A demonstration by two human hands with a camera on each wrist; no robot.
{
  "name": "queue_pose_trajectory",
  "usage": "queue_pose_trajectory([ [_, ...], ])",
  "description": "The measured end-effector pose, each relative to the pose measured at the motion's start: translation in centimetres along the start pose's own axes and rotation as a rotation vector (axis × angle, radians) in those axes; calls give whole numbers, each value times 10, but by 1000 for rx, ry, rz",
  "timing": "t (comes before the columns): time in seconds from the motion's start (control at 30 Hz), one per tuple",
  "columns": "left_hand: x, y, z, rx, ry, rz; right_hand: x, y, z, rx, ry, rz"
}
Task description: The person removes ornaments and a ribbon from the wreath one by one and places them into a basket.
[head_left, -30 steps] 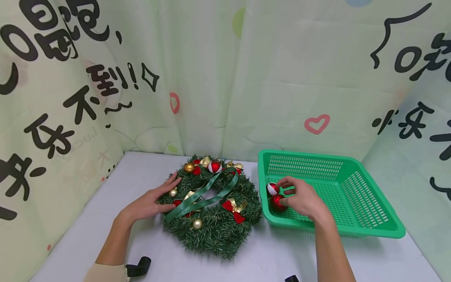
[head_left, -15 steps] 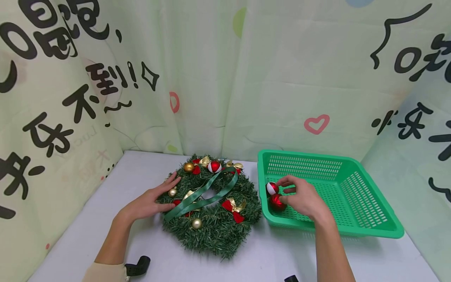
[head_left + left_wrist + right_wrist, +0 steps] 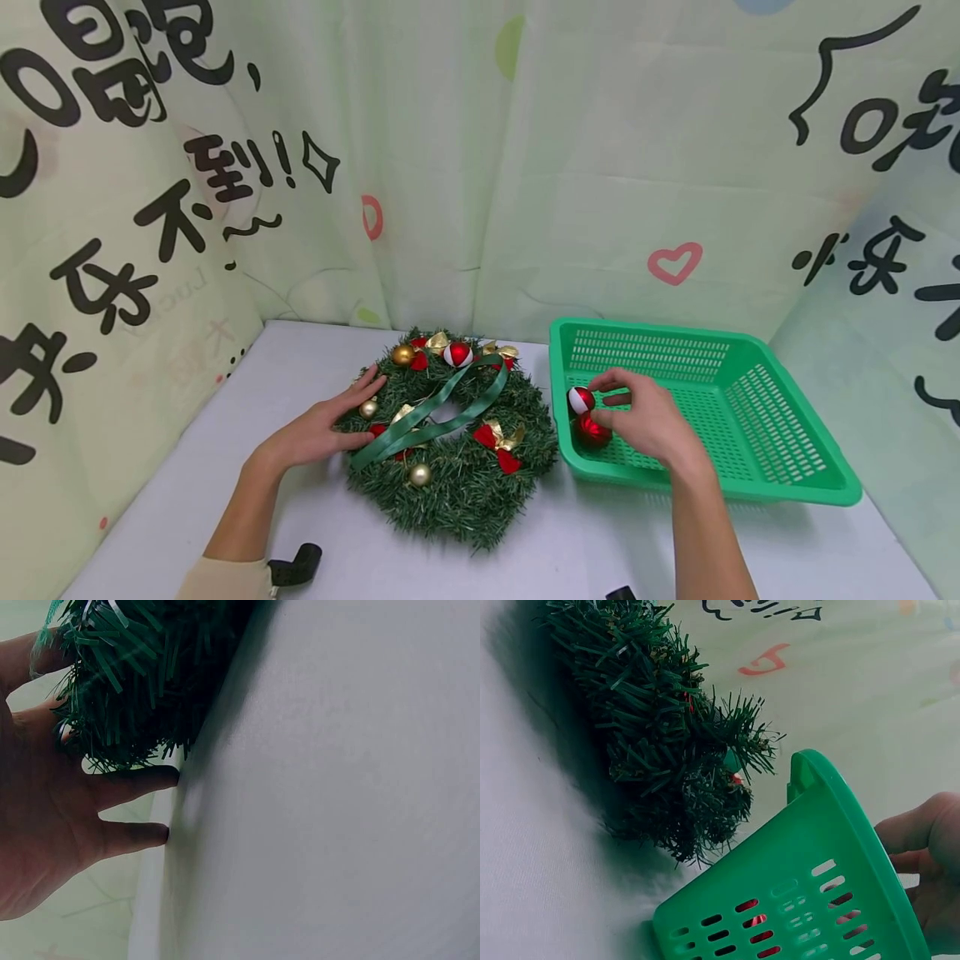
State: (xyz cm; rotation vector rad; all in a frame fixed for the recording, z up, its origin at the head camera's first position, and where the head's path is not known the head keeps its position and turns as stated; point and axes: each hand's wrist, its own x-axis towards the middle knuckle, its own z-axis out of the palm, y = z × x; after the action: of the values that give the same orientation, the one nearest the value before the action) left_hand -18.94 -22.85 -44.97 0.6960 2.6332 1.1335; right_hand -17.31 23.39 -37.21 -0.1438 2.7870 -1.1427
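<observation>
A green wreath (image 3: 472,500) lies on the white table, trimmed with red-and-gold bows, several baubles and a loose green ribbon (image 3: 480,406). My left hand (image 3: 318,429) rests on its left side, fingers spread. In the left wrist view two straight fingers (image 3: 135,838) extend below the wreath needles (image 3: 127,697). Inside the green basket (image 3: 750,492), my right hand (image 3: 648,421) hovers with bent fingers by a red-and-white bauble (image 3: 579,401) and a red bauble (image 3: 593,431). Its thumb is close to the red one; contact is unclear. In the right wrist view the basket wall partly hides this hand (image 3: 934,862).
The basket stands just right of the wreath, near the back of the table (image 3: 570,542). A printed curtain (image 3: 600,167) hangs behind and at both sides. Black wrist-camera parts (image 3: 296,567) show at the lower edge.
My right hand has risen very slightly above the baubles, its thumb a little higher over the red one. The left hand and the wreath have stayed in place.
</observation>
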Motion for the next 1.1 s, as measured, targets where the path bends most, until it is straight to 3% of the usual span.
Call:
queue_pose_trajectory([
  [0.6, 1, -2, 0, 1, 0, -6, -3, -15, 3, -7, 79, -45],
  [1.1, 1, -2, -1, 2, -4, -11, -8, -35, 15, 101, 131, -98],
])
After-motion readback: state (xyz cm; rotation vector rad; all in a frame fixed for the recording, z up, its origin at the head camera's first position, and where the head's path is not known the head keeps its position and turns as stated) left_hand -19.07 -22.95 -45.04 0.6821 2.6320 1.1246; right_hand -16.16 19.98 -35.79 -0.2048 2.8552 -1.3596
